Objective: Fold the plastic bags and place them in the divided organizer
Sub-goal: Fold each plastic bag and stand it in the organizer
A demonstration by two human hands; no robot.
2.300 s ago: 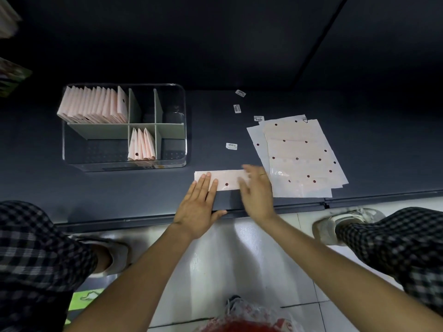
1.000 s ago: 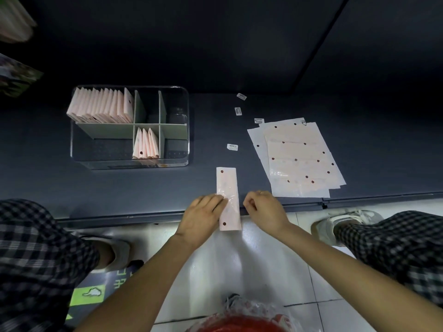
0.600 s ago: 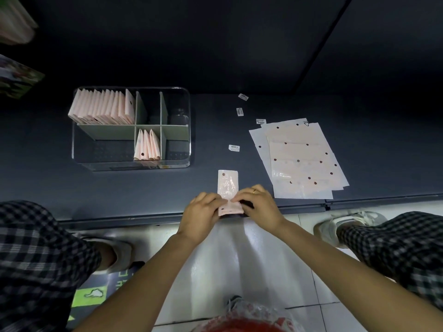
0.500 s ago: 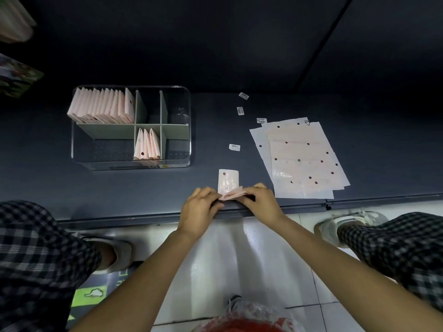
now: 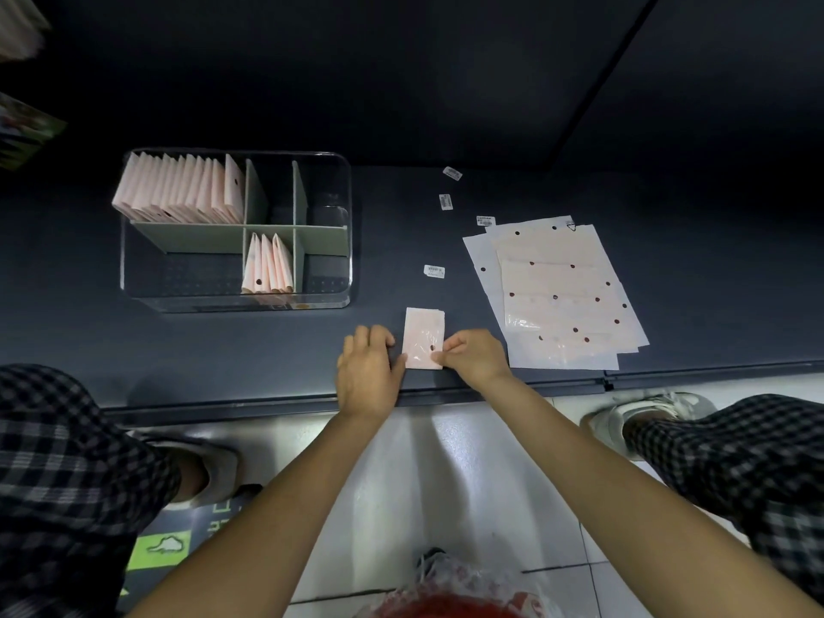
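Four small barcode labels (image 5: 434, 271) lie scattered on the dark worktop (image 5: 713, 278); white tiled floor (image 5: 446, 483) below its front edge; red-and-clear plastic bundle (image 5: 450, 595) on floor; checked trousers (image 5: 67, 461), pale shoes (image 5: 624, 417).

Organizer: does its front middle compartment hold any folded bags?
Yes, folded bags stand upright in the front middle compartment of the organizer.

Folded bag (image 5: 423, 334) showing glossy, crinkled plastic; organizer (image 5: 348, 225) showing clear glossy plastic walls; shelf (image 5: 223, 345) appearing matt.
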